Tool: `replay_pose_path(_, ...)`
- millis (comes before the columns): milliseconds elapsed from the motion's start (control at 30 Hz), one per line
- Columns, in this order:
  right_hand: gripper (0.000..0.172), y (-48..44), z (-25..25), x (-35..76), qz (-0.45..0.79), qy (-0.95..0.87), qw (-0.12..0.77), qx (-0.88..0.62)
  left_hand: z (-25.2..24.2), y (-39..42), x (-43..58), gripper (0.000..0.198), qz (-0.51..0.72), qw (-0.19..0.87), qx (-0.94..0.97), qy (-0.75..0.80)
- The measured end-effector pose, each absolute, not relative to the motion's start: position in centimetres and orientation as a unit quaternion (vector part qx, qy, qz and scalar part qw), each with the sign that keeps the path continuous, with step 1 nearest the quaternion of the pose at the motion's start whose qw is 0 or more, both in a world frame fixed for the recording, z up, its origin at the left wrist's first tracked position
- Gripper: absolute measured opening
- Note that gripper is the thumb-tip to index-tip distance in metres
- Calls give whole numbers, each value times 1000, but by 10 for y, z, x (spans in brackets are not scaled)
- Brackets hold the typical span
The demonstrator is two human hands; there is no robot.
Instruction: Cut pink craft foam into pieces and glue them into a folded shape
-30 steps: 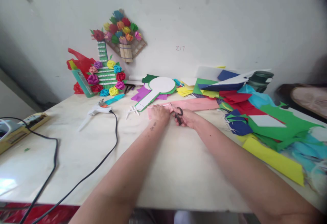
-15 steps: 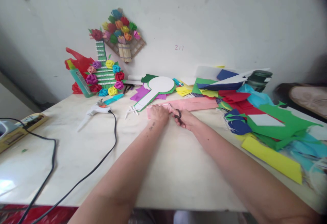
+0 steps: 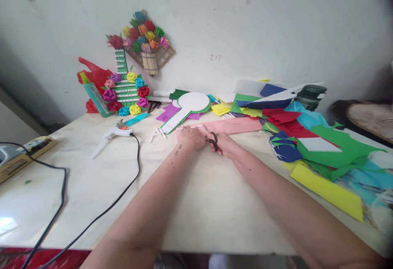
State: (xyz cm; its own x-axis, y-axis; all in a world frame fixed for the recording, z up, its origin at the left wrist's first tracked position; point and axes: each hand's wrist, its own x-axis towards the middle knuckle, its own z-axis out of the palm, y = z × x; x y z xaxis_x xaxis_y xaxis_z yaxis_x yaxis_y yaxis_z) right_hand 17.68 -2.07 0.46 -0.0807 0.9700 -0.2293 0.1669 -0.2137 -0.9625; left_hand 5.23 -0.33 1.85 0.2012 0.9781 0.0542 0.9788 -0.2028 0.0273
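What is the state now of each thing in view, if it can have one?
Left hand: resting on the pink paper
Right hand: closed around the scissors
Scissors: held; blade opening too small to tell
Pink paper: spread out, partly covered by the left hand
Glue gun: lying down, cord attached; on or off unclear
Glue bottle: tilted, yellow tip up
Green jar: upright

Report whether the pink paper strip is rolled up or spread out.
Spread out: the pink paper strip lies lengthwise on the tabletop, reaching from the left hand to the paper scraps.
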Motion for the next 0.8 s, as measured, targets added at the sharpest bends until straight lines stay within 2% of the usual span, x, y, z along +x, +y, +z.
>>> replay_pose_path(133,40,-20,5,178,549,-478,380,-570,16,-2,54,53,-20,45,-764,-644)
replay_pose_path(367,41,-19,7,181,568,-456,390,-564,5,1,60,36,-37,65,-738,-670)
replay_pose_path(800,44,-8,13,180,587,-457,347,-571,-1,7,61,37,-33,92,-738,-668)
